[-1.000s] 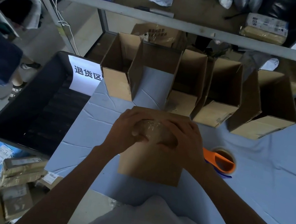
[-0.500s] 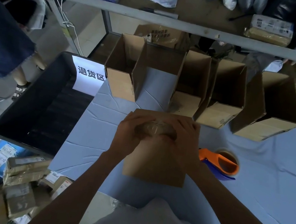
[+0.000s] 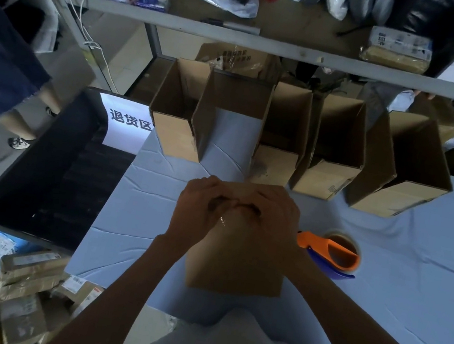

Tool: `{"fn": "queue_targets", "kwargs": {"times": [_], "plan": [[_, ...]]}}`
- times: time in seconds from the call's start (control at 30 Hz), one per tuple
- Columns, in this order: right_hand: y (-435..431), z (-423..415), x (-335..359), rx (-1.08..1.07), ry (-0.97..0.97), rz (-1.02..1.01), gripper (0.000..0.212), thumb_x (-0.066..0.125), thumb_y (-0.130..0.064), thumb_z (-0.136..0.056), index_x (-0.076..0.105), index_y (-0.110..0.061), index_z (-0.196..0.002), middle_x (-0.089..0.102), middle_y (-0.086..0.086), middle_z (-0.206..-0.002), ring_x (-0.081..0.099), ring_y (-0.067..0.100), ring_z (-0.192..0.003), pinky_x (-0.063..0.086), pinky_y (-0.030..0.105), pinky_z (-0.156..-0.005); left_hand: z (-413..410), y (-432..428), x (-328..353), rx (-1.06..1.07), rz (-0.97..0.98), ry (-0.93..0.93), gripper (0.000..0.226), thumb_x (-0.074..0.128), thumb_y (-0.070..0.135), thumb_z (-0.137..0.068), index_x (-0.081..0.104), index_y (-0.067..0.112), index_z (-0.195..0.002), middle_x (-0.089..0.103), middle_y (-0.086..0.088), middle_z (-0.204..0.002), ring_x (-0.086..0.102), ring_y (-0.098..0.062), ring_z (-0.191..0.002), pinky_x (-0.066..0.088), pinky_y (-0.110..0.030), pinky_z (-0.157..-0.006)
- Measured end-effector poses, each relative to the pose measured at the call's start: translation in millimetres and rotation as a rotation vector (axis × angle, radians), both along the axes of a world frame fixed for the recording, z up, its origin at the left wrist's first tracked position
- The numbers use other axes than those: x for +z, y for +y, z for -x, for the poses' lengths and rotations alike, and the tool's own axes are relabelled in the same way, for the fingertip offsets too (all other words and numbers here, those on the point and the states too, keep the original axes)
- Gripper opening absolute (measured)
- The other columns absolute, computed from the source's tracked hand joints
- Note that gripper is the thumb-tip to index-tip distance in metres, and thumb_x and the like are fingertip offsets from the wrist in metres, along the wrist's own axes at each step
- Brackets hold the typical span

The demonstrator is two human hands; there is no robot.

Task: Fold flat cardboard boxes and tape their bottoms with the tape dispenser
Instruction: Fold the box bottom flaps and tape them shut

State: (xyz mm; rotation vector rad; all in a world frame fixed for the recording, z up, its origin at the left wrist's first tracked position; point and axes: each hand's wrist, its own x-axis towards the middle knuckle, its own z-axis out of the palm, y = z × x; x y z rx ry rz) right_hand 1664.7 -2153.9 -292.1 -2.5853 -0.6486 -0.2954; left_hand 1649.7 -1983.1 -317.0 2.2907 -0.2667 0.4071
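I see the left hand (image 3: 202, 209) and right hand (image 3: 275, 215) side by side, fingers bent, pressing the top of the cardboard box (image 3: 235, 262), just left of the orange tape dispenser (image 3: 324, 245). Whether they pinch anything, I cannot tell.

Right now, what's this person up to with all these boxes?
A person is working on a cardboard box that stands on the cloth-covered table. The left hand and right hand both press on its upturned end, where clear tape glints. The orange tape dispenser lies untouched to the right. A row of open boxes stands behind.
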Motion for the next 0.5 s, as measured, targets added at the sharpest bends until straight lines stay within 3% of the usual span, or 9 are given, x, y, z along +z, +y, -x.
{"fn": "queue_targets", "kwargs": {"times": [0.07,0.13,0.2,0.3,0.4,0.5], "plan": [[-1,-1,-8,-0.002,0.092,-0.130,0.018,0.073,-0.002,-0.071,0.074,-0.011,-0.086,0.069,0.005,-0.089,0.062,0.024,-0.086,0.050,0.042,-0.074,1,-3,1,0.000,0.008,-0.033,0.017,0.061,0.025,-0.086,0.071,0.012,-0.087,0.066,-0.003,-0.083,0.056,-0.012,-0.079,0.048,-0.035,-0.073],[-2,0,-16,-0.062,0.146,-0.114,0.021,0.062,-0.011,-0.079,0.072,-0.001,-0.094,0.069,0.017,-0.095,0.064,0.036,-0.089,0.052,0.049,-0.076,0,-6,0,0.039,-0.013,-0.028,0.012,0.062,0.020,-0.085,0.071,0.013,-0.085,0.064,-0.003,-0.079,0.054,-0.014,-0.076,0.046,-0.034,-0.069],[-1,-5,-23,-0.124,0.219,-0.179,0.043,0.047,-0.023,-0.081,0.068,0.009,-0.099,0.065,0.030,-0.100,0.063,0.043,-0.094,0.051,0.052,-0.085,-2,-8,-3,0.057,-0.033,-0.013,0.007,0.065,0.016,-0.083,0.072,0.015,-0.085,0.062,-0.003,-0.078,0.056,-0.018,-0.073,0.046,-0.032,-0.067],[-5,-6,-19,-0.126,0.145,-0.160,0.034,0.049,-0.022,-0.075,0.073,0.001,-0.083,0.071,0.018,-0.083,0.068,0.030,-0.075,0.054,0.032,-0.064,-4,-5,-2,0.041,-0.011,0.032,0.011,0.066,0.023,-0.082,0.072,0.014,-0.085,0.063,-0.003,-0.082,0.057,-0.016,-0.075,0.048,-0.029,-0.068],[-15,-8,-18,-0.068,0.094,-0.204,0.036,0.045,-0.025,-0.081,0.074,-0.005,-0.089,0.071,0.015,-0.086,0.068,0.032,-0.078,0.052,0.035,-0.073,-9,1,1,0.067,-0.071,0.006,0.002,0.072,0.009,-0.073,0.071,0.008,-0.075,0.061,-0.004,-0.075,0.052,-0.009,-0.070,0.047,-0.028,-0.061],[-18,-8,-24,-0.034,0.102,-0.164,0.030,0.049,-0.028,-0.084,0.072,-0.013,-0.096,0.070,0.009,-0.092,0.066,0.027,-0.082,0.055,0.041,-0.073,-9,-3,5,0.096,-0.126,-0.039,0.015,0.072,-0.007,-0.069,0.066,0.007,-0.067,0.057,-0.005,-0.067,0.049,-0.012,-0.064,0.043,-0.027,-0.052]]}}
